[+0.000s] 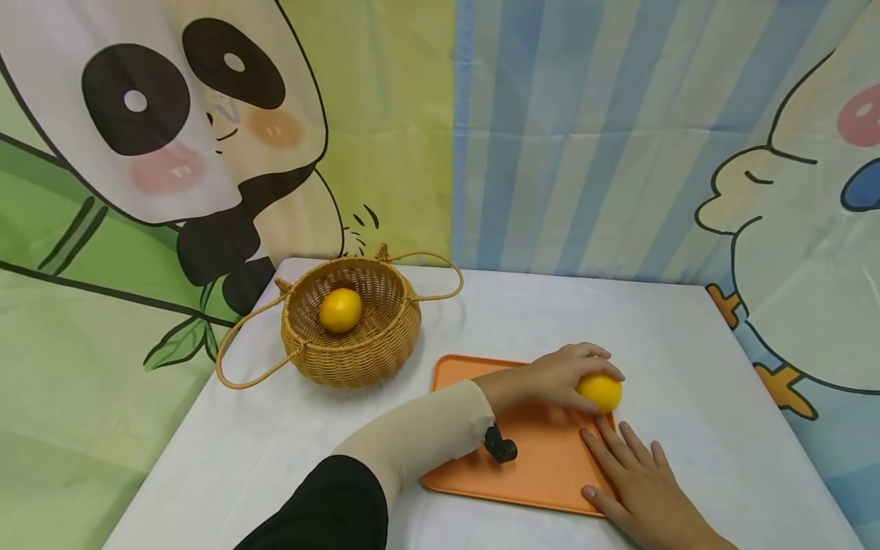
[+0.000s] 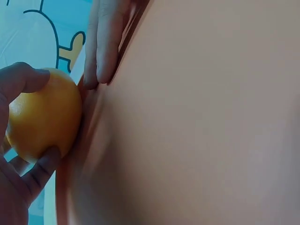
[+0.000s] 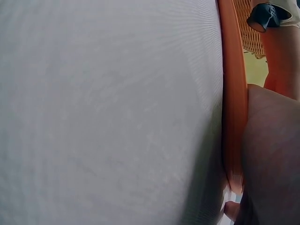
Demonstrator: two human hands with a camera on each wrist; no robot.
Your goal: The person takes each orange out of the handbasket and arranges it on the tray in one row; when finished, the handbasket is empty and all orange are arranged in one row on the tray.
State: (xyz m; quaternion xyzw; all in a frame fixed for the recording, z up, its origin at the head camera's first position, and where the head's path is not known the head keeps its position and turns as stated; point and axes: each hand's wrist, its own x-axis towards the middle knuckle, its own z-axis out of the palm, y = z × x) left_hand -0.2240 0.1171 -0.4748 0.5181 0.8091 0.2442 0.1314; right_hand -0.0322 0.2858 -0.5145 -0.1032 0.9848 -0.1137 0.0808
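Note:
My left hand reaches across the orange tray and grips an orange at the tray's far right corner. In the left wrist view, thumb and fingers curl round the orange from its outer side. My right hand lies with fingers spread and fairly straight on the tray's right edge, just nearer than the fruit. The right wrist view shows part of that hand against the tray rim; most of its fingers are hidden there.
A wicker basket with two looped handles stands at the back left, and another orange lies in it. White cloth covers the table. A cartoon-printed curtain hangs behind. The left forearm wears a beige sleeve and a black wrist mount.

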